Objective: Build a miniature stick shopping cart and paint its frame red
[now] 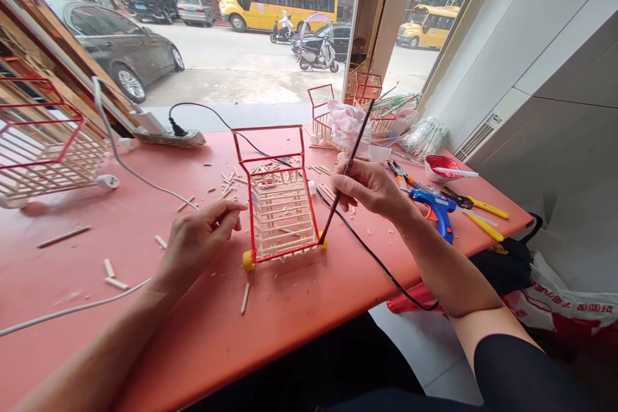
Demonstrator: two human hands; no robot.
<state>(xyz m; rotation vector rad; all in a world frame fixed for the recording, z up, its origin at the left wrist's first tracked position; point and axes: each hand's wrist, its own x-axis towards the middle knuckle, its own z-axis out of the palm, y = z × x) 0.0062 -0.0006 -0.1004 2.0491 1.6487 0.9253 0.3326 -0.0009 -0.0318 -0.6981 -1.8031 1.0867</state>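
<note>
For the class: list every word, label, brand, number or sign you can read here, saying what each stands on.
No text can be read with certainty.
White bag, lower right: red printed characters, too skewed and blurred to quote surely.
Larger yellow bus: side markings too small to read.
Silver car: any plate number too small and blurred.
Model cart and paintbrush: no readable text.

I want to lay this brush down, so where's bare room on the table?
One patch lies at the front of the table, between the small cart, the black cable and the front edge. Another, front left, lies between the white cable and your left forearm. It's crowded at right, around the glue gun and red-lined bowl, and behind the cart, among stick offcuts.
</note>
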